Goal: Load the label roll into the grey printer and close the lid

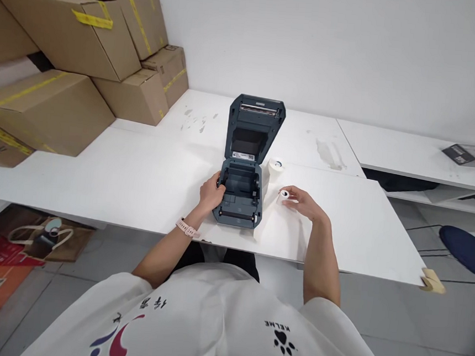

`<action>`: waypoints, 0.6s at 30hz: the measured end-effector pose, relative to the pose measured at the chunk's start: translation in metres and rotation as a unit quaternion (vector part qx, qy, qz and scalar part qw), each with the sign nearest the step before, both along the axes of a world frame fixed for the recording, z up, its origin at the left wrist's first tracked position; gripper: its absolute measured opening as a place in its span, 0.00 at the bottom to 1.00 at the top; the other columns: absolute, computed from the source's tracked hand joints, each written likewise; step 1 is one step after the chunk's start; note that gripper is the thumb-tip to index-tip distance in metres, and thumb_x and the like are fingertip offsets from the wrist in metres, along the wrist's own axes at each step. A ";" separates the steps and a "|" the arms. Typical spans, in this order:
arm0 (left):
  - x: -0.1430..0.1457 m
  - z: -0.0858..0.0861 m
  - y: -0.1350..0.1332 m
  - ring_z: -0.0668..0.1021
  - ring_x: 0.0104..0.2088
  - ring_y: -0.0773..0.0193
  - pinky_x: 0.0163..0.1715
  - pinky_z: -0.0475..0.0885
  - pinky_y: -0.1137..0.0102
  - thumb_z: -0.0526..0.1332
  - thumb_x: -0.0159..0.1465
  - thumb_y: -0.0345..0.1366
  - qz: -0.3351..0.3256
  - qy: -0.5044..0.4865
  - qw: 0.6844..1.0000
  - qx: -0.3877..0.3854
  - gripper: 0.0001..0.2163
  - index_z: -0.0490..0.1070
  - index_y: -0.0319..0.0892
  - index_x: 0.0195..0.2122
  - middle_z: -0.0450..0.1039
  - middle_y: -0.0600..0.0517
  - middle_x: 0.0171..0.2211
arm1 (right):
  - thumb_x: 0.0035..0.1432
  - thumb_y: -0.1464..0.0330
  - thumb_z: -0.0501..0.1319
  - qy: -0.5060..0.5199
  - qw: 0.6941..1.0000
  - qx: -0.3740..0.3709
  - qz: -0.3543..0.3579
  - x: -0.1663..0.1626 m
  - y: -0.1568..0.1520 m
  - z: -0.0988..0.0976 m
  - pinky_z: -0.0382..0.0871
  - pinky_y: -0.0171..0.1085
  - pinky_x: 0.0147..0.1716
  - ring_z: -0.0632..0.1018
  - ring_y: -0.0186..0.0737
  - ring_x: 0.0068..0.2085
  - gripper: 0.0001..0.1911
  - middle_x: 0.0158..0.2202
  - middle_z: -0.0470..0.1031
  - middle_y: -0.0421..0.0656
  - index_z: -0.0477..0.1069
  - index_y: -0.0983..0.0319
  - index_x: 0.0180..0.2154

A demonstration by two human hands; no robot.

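A dark grey label printer [240, 192] stands on the white table with its lid [255, 129] raised and its inside bare to view. My left hand [212, 192] grips the printer's left wall, with the thumb over the rim. To the right of the printer, my right hand [302, 202] has its fingers closed around a small white paper roll [283, 197], whose dark core faces up. A larger white roll [277, 166] sits behind it, close to the printer's right side. A pale strip lies between the printer and the small roll.
Cardboard boxes [87, 37] with yellow tape are stacked at the left. The white table [146, 181] runs along the wall. A small dark box [464, 154] lies on the far right table, above a blue stool [470, 251]. Bags [44, 241] stand below at left.
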State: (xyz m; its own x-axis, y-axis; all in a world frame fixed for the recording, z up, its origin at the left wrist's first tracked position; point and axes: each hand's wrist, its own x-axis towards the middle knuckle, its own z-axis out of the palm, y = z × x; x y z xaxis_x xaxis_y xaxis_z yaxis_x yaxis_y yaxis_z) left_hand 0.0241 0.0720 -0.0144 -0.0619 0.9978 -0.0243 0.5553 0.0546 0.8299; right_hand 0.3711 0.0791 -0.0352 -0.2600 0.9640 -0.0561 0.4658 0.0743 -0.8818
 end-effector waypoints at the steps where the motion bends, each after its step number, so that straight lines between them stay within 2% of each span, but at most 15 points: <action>1: 0.000 0.000 0.000 0.82 0.52 0.48 0.55 0.73 0.56 0.55 0.59 0.29 -0.002 -0.005 1.000 0.002 0.29 0.71 0.46 0.63 0.83 0.47 0.51 | 0.50 0.58 0.72 0.005 1.000 -0.006 0.004 0.001 0.004 -0.003 0.71 0.58 0.59 0.80 0.48 0.48 0.22 0.49 0.80 0.47 0.77 0.58 0.47; 3: 0.000 0.000 -0.001 0.82 0.52 0.49 0.55 0.73 0.57 0.54 0.59 0.29 -0.003 -0.014 1.000 0.003 0.29 0.71 0.46 0.63 0.82 0.48 0.51 | 0.50 0.57 0.72 0.018 1.000 -0.016 0.015 0.006 0.012 -0.003 0.73 0.56 0.57 0.79 0.49 0.52 0.26 0.56 0.79 0.49 0.76 0.57 0.51; 5: 0.000 0.001 -0.001 0.81 0.53 0.49 0.55 0.73 0.57 0.54 0.59 0.29 0.001 -0.017 1.000 0.000 0.29 0.71 0.46 0.63 0.82 0.48 0.53 | 0.50 0.57 0.71 0.045 0.999 -0.011 0.007 0.013 0.022 0.001 0.73 0.56 0.58 0.77 0.51 0.59 0.34 0.64 0.73 0.51 0.71 0.54 0.59; 7: 0.001 0.002 -0.001 0.81 0.53 0.49 0.56 0.72 0.57 0.55 0.59 0.29 0.003 -0.010 1.000 -0.004 0.29 0.71 0.46 0.63 0.82 0.48 0.53 | 0.48 0.57 0.72 0.075 0.996 0.007 -0.038 0.015 0.038 0.005 0.70 0.56 0.62 0.72 0.51 0.66 0.42 0.70 0.66 0.51 0.65 0.51 0.64; 9: 0.002 0.003 0.000 0.81 0.54 0.49 0.57 0.72 0.57 0.55 0.59 0.28 0.003 0.004 1.000 -0.006 0.29 0.71 0.46 0.63 0.82 0.48 0.54 | 0.43 0.59 0.75 0.080 0.993 0.015 -0.084 0.008 0.059 0.007 0.66 0.55 0.65 0.68 0.51 0.69 0.49 0.71 0.63 0.52 0.62 0.51 0.66; 11: 0.002 0.004 0.001 0.81 0.54 0.48 0.57 0.72 0.56 0.55 0.59 0.28 0.000 0.013 1.000 -0.009 0.29 0.70 0.46 0.63 0.82 0.48 0.54 | 0.36 0.61 0.77 0.061 0.993 -0.002 -0.097 -0.007 0.082 0.007 0.67 0.56 0.65 0.70 0.54 0.67 0.50 0.68 0.68 0.54 0.65 0.56 0.63; 14: 0.002 0.004 0.000 0.81 0.54 0.47 0.56 0.72 0.55 0.54 0.60 0.28 -0.003 0.013 1.000 -0.013 0.30 0.69 0.45 0.65 0.81 0.47 0.55 | 0.31 0.60 0.79 0.053 0.993 -0.020 -0.104 -0.032 0.104 0.007 0.73 0.59 0.57 0.78 0.60 0.56 0.44 0.55 0.79 0.57 0.72 0.64 0.52; 16: 0.002 0.005 0.000 0.81 0.54 0.46 0.56 0.72 0.54 0.54 0.60 0.28 0.000 0.014 1.000 -0.016 0.30 0.69 0.45 0.65 0.81 0.47 0.55 | 0.37 0.52 0.76 0.072 0.991 -0.009 -0.108 -0.041 0.105 0.013 0.76 0.57 0.53 0.80 0.60 0.51 0.38 0.48 0.81 0.56 0.74 0.65 0.47; 18: 0.002 0.005 -0.001 0.81 0.54 0.47 0.56 0.72 0.55 0.55 0.60 0.29 0.003 0.019 1.000 -0.021 0.30 0.69 0.47 0.65 0.81 0.49 0.55 | 0.47 0.42 0.67 0.101 0.990 0.014 -0.097 -0.046 0.099 0.026 0.77 0.53 0.51 0.81 0.57 0.51 0.36 0.47 0.82 0.54 0.74 0.63 0.47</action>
State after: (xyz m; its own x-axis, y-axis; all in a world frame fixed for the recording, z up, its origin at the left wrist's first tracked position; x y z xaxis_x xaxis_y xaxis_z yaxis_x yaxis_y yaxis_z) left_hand 0.0266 0.0709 -0.0089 -0.0694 0.9956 -0.0630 0.5851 0.0918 0.8057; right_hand 0.3250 0.1779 -0.0093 -0.0734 0.9973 0.0058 0.2879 0.0267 -0.9573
